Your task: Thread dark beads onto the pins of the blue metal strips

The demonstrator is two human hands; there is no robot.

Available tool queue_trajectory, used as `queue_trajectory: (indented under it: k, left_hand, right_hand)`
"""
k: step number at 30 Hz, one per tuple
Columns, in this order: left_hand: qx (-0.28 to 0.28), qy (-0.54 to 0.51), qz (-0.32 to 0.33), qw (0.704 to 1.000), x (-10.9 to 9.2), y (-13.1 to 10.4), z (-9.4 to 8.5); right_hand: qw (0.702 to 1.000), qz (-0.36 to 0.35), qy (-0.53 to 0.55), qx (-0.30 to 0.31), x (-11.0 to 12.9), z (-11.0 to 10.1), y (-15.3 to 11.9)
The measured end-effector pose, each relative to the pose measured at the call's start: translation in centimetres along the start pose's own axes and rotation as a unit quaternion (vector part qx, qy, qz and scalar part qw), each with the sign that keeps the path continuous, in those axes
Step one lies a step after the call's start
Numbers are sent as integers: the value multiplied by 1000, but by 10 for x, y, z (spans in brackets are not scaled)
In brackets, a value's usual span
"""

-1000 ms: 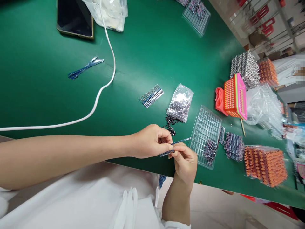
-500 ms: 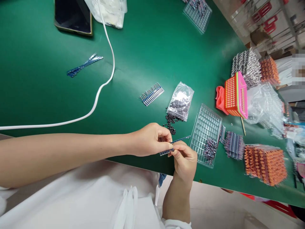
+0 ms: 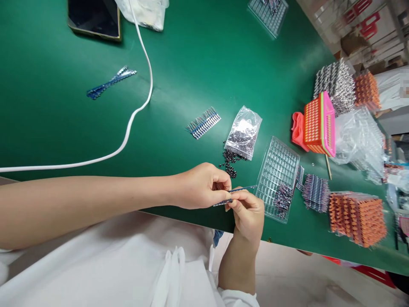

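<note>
My left hand [image 3: 204,186] and my right hand [image 3: 247,213] meet near the front table edge, both pinching a thin blue strip [image 3: 243,188] with small pieces along it. The strip's far end sticks out above my right fingers; what lies between the fingertips is too small to make out. Just beyond my hands is a pile of small dark beads [image 3: 230,164], beside a clear plastic bag [image 3: 243,133] of similar beads. A row of wired pieces on a blue strip [image 3: 203,123] lies left of the bag.
Right of my hands, a clear compartment tray [image 3: 277,170] holds a small heap of pieces. Further right are bundled stacks [image 3: 357,218] and an orange and pink basket [image 3: 316,124]. A white cable [image 3: 130,123], a phone [image 3: 94,17] and blue strips [image 3: 110,83] lie at left.
The view has shifted slightly. Both hands keep hold of the strip in nearly the same place, and the held strip is tilted a little differently.
</note>
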State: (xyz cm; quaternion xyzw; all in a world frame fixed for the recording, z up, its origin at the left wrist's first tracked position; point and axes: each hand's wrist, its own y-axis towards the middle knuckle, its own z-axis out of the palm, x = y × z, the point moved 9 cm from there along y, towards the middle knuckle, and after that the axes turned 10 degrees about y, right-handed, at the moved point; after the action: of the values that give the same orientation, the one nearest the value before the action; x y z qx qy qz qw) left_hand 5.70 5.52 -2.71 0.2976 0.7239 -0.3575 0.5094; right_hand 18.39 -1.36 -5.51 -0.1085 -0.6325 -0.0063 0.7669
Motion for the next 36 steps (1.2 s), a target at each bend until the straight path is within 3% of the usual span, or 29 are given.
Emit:
queue_trajectory:
  k: [13,19,29,36]
  left_hand:
    - [4,5,3,1000,1,3,1]
    - [-6,-17,-5,1000,1,3,-1]
    - [-35,-167,-19,985,2,3,1]
    - [-54,-96,4,994,-2,0,-7]
  right_hand:
    - [1000,22,22,-5,-1,1,1]
    - [1000,0,21,-11,2,2,2]
    - [996,-67,55,3,17,7,4]
    - [996,-67,58,2,15,4,3]
